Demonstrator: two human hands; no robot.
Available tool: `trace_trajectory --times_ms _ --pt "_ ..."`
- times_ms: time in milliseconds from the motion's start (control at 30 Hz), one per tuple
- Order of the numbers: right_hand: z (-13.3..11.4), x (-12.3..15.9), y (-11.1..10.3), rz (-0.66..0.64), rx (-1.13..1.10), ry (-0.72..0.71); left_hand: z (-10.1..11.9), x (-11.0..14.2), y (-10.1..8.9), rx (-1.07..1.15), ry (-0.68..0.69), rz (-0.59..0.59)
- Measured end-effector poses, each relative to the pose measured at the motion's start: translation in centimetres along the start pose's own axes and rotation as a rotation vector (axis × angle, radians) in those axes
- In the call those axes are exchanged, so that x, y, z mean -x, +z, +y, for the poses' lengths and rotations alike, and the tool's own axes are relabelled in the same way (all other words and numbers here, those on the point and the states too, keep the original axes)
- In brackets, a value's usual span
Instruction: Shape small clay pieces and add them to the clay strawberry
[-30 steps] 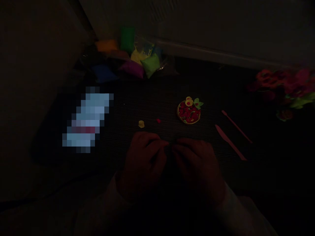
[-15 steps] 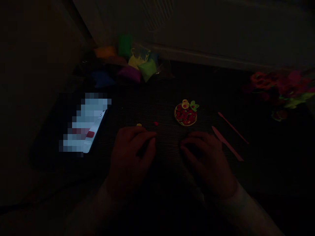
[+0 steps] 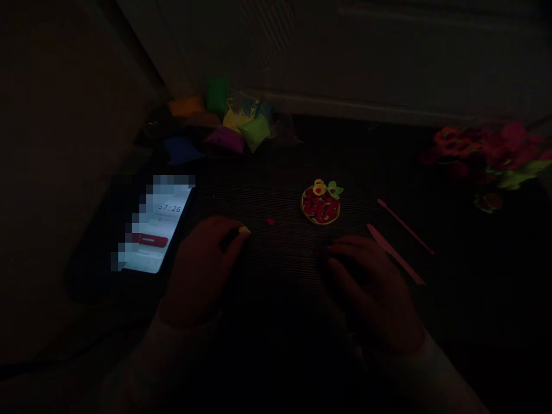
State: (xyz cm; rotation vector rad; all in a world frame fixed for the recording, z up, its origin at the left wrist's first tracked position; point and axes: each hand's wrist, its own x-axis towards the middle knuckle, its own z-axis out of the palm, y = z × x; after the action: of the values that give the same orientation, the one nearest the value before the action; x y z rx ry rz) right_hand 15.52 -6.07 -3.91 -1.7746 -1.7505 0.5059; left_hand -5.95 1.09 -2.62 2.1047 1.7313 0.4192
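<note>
In the head view, my left hand (image 3: pixel 202 267) is closed in a pinch, with a small yellow piece of clay (image 3: pixel 244 230) at the tips of its thumb and index finger. A small red piece of clay (image 3: pixel 270 221) lies on the dark table just right of it. My right hand (image 3: pixel 375 284) is also closed, thumb and fingertips near each other; a dim reddish spot shows at the tips, too dark to name. Beyond the hands sits a round clay tart (image 3: pixel 320 208) with a yellow rim, red filling, yellow flowers and green leaves.
To the left stands a lit phone (image 3: pixel 159 230). Colourful clay packets (image 3: pixel 224 140) are heaped at the back left. A pink modelling knife (image 3: pixel 394 253) and a thin pink tool (image 3: pixel 405 226) lie by my right hand. Bright flowers (image 3: pixel 487 149) are at the far right.
My left hand has moved left and its fingertips have closed on the yellow piece of clay, which lay behind that hand before. My right hand has shifted slightly right. The view has tilted a little.
</note>
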Motion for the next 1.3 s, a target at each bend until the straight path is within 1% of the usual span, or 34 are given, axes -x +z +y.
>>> trace_trajectory --times_ms 167,267,367,433,500,567,700,833,900,1133,1200,1300 --pt "-0.1 0.1 0.1 0.035 -0.054 0.026 1.1 0.8 0.5 0.088 -0.058 -0.007" --pt "-0.2 0.0 0.2 0.032 -0.058 0.025 1.4 0.6 0.7 0.072 -0.053 0.03" --pt "-0.1 0.0 0.3 0.042 -0.044 -0.012 1.1 0.2 0.9 0.02 0.034 0.065" --pt "-0.1 0.0 0.4 0.047 -0.021 -0.028 0.6 0.1 1.1 -0.047 0.113 0.092" --pt "-0.2 -0.1 0.5 0.038 0.018 -0.034 0.1 0.0 1.2 -0.108 0.164 0.119" --pt "-0.4 -0.4 0.5 0.0 0.085 -0.045 -0.1 -0.1 1.3 -0.141 0.174 0.139" --pt "-1.0 -1.4 0.3 -0.135 0.19 -0.105 0.3 -0.2 1.1 -0.143 0.172 0.162" --pt "-1.0 -2.0 -0.2 -0.253 0.232 -0.157 1.0 -0.5 0.7 -0.141 0.203 0.148" --pt "-0.9 -2.2 -0.4 -0.286 0.242 -0.168 1.2 -0.8 0.7 -0.148 0.213 0.13" --pt "-0.8 -2.3 -0.4 -0.278 0.215 -0.156 1.4 -1.9 1.4 -0.171 0.289 0.059" --pt "-0.7 -2.3 -0.3 -0.272 0.203 -0.146 1.4 -2.1 1.5 -0.165 0.286 0.031" --pt "-0.7 -2.3 -0.3 -0.253 0.179 -0.131 1.5 -2.2 1.5 -0.135 0.264 0.024"
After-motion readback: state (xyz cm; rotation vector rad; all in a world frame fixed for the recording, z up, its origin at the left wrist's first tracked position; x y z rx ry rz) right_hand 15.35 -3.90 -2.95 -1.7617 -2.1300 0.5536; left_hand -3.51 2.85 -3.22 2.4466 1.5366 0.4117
